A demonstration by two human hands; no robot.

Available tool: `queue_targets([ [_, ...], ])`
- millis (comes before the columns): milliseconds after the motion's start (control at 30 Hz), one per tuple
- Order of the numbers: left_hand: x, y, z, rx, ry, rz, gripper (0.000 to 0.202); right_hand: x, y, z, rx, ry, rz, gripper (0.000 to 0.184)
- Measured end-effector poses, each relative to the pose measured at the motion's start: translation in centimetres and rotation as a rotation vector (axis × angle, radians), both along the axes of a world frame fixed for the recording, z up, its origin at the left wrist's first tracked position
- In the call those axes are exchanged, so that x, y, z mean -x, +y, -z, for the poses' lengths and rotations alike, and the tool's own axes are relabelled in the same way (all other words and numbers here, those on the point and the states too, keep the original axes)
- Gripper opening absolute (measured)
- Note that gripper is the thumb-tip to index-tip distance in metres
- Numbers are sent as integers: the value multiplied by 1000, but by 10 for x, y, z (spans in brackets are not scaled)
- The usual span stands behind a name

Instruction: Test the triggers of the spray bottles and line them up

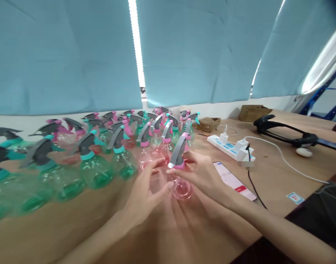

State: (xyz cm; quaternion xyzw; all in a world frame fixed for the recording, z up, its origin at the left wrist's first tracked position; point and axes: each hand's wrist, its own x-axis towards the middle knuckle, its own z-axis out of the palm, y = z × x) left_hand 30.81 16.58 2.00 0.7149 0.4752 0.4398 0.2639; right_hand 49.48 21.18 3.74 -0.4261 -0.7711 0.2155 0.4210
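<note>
Hands meet at centre, both on one pink bottle [181, 187] standing on the worktop [74, 227]. Our left hand [146, 190] cups the bottle's left side, fingers open and curved round the clear body. Our right hand [203, 172] grips the neck just under the grey trigger head [178, 150], fingers wrapped at the pink collar. Bottle upright, trigger pointing up and away from us.

Beyond the hands, touching distance: a packed cluster of pink bottles [157, 143] with grey triggers. Left of our left hand: rows of green bottles [96, 168] with teal collars, running out to the frame edge, blurred there.

Right of our right hand, just beside it: a phone [233, 181] flat on the worktop, screen lit. Beyond that, a white power strip [228, 146] with a charger plugged in; black cable [253, 183] drops toward us, white cable [288, 161] runs off right. Further right, well apart: a black headset [283, 130] and a small white oval part [303, 152]. Two brown cartons [253, 112] sit at the far edge under the blue blinds [198, 51]. A small blue-edged sticker [295, 198] lies near our right forearm.
</note>
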Motion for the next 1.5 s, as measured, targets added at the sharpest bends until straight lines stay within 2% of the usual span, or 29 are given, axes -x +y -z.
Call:
queue_targets([
  [167, 28, -25, -27, 86, -15, 5, 57, 55, -29, 0, 53, -56, -177, 7],
  [300, 56, -41, -38, 151, 21, 2, 43, 92, -36, 10, -14, -55, -291, 13],
  [400, 74, -47, -43, 172, 36, -9, 29, 114, -42, 12, 6, -84, -359, 15],
  [533, 88, -49, -39, 137, 7, -58, 30, 128, -46, 12, 2, -102, -456, 29],
  [600, 89, -49, -32, 98, -44, -92, 29, 124, -42, 19, -38, -111, -517, 38],
  [667, 87, -49, -25, 55, -96, -121, 25, 112, -33, 32, -70, -158, -553, 50],
  [800, 83, -47, -17, -14, -110, -163, 24, 74, -6, 70, -145, -317, -446, 55],
  [933, 81, -46, -17, -17, -63, -180, 28, 46, 15, 96, -90, -471, -442, 59],
  [1167, 78, -48, -23, -35, -26, -222, 25, 43, 17, 102, -12, -551, -483, 77],
  [1333, 75, -49, -24, 41, -41, -246, 22, 43, 15, 103, -14, -557, -508, 78],
  [1500, 74, -47, -24, 8, -59, -228, 12, 42, 14, 101, -10, -566, -526, 80],
])
